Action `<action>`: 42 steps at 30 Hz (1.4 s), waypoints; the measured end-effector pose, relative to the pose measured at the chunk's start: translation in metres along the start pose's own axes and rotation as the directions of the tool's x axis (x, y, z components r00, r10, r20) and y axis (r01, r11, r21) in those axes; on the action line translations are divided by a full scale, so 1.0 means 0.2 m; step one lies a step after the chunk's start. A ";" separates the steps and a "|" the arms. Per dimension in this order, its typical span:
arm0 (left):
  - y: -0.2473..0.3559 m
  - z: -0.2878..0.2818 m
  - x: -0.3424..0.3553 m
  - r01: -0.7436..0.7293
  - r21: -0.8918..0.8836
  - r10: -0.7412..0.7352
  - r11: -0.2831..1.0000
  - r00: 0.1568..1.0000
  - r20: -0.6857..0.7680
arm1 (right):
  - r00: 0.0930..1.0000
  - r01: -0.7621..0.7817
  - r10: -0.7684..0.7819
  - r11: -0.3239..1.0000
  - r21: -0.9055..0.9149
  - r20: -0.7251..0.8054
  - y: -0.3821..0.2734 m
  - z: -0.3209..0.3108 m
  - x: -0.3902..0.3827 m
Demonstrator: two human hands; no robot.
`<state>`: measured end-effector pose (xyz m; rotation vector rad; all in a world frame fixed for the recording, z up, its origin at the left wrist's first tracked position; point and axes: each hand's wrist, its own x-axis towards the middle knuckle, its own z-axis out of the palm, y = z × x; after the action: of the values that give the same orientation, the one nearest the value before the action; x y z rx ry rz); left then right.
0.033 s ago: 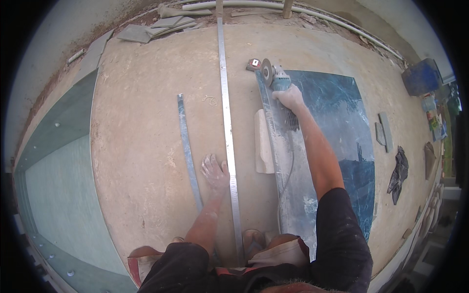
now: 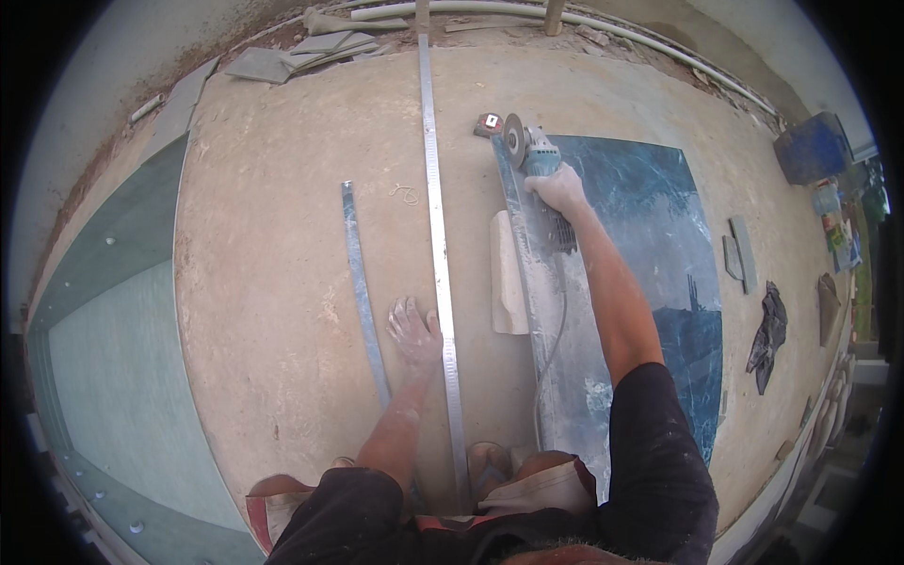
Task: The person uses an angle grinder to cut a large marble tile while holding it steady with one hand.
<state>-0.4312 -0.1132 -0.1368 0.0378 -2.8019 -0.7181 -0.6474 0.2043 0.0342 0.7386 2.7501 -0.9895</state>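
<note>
My right hand (image 2: 562, 191) is wrapped round an angle grinder (image 2: 540, 151) at the far left corner of a glossy blue marbled slab (image 2: 650, 179). The grinder's disc stands upright by the slab's dust-covered left edge; whether it touches cannot be told. A dark cord (image 2: 559, 330) trails from the tool across the slab toward me. My left hand (image 2: 412, 331) lies on the concrete floor, fingers spread and dusty, holding nothing. It rests between a long silver metal straightedge (image 2: 434, 188) and a narrow blue cut strip (image 2: 358, 259). Just beyond the grinder sits a tape measure (image 2: 489, 124).
A pale block (image 2: 508, 273) lies along the slab's left side. To the left, a sunken tiled basin (image 2: 122, 330) drops below the floor edge. Grey tile pieces (image 2: 264, 64) and a white pipe (image 2: 452, 8) lie at the back. A blue box (image 2: 812, 149) and black plastic (image 2: 768, 330) are on the right.
</note>
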 end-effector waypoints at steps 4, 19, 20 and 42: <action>0.00 0.00 0.00 0.009 -0.004 -0.009 1.000 1.000 0.011 | 1.000 0.003 -0.003 1.000 -0.001 -0.028 0.01 0.00 -0.04; 0.00 0.01 0.00 0.000 0.005 0.000 1.000 1.000 0.013 | 1.000 -0.026 0.025 0.999 -0.048 -0.011 -0.05 -0.01 0.03; 0.00 0.01 0.00 0.001 0.002 -0.001 1.000 1.000 0.016 | 1.000 -0.026 0.026 0.998 -0.053 -0.010 -0.05 -0.01 0.04; 0.00 0.01 0.00 -0.009 0.029 0.009 1.000 1.000 -0.012 | 0.999 -0.028 0.029 0.999 -0.026 0.020 0.01 0.00 0.00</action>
<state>-0.4325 -0.1121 -0.1376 0.0350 -2.7994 -0.6731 -0.6460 0.2051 0.0334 0.7573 2.7218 -0.9493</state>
